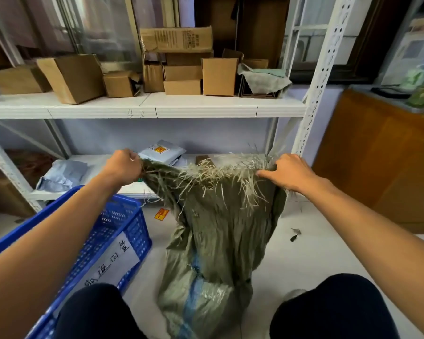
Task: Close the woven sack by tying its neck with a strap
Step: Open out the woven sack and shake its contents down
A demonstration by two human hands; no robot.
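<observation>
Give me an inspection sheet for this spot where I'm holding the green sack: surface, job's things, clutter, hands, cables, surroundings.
Surface: pale floor; the sack stands on it.
Job's things: olive-green woven sack, frayed mouth stretched wide, neck not gathered; strap: nothing seen.
Clutter: orange sticker and dark scraps on the floor; blue plastic crate with a paper label, left of the sack.
Hands: left hand grips the mouth's left corner; right hand grips its right edge.
Cables: nothing seen.
Surroundings: white metal shelving holding brown cardboard boxes above and grey mailer bags below; wooden cabinet to the right.
</observation>
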